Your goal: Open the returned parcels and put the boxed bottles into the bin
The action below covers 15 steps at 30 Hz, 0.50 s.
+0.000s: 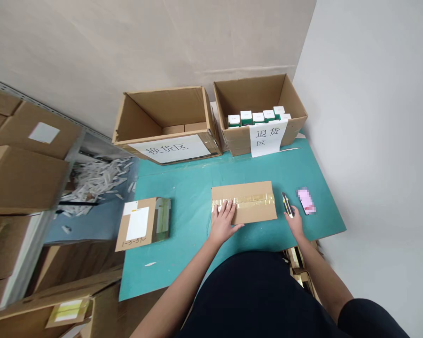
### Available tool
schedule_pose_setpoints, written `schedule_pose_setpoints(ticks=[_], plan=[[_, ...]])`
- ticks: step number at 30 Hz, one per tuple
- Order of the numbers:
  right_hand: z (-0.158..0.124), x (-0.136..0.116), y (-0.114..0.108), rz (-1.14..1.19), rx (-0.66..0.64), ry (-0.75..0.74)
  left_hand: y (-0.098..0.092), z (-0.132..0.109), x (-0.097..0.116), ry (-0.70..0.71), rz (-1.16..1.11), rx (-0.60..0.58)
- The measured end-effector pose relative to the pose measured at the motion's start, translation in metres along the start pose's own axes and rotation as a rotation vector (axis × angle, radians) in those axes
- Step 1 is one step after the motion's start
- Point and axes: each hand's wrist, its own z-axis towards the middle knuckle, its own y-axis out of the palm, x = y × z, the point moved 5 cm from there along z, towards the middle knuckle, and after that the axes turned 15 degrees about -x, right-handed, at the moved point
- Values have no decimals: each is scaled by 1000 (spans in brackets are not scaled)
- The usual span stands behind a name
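A closed cardboard box (254, 213) sealed with shiny clear tape lies in front of me on the green tabletop (193, 188). My left hand (224, 223) rests flat on the box's left end, fingers spread over the tape. Just off the box's right end, my right hand (294, 223) grips a utility knife (286, 205) that points away from me. The knife and the box are apart. Whether the blade is out is too small to tell. Right of that hand lies a phone (306, 201) with a pink, pixelated screen.
Two open cartons with paper signs stand at the back: the left carton (211, 136) holds brown boxes, the right carton (236, 144) several white-and-green boxes (246, 117). A labelled box (154, 219) sits at the table's left. Stacked cartons (24, 178) fill the left side; a wall (380, 117) bounds the right.
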Motion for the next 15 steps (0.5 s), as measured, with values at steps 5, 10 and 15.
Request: schedule_pose_setpoints(ticks=[5,10,15], plan=[[27,5,5,-256,70,33,-2,-1,1,-9,1,-17],[40,7,9,-384,168,1,-2,-3,0,-14,12,-32],[41,12,17,-483,132,87,-2,-4,1,-15,21,-37]])
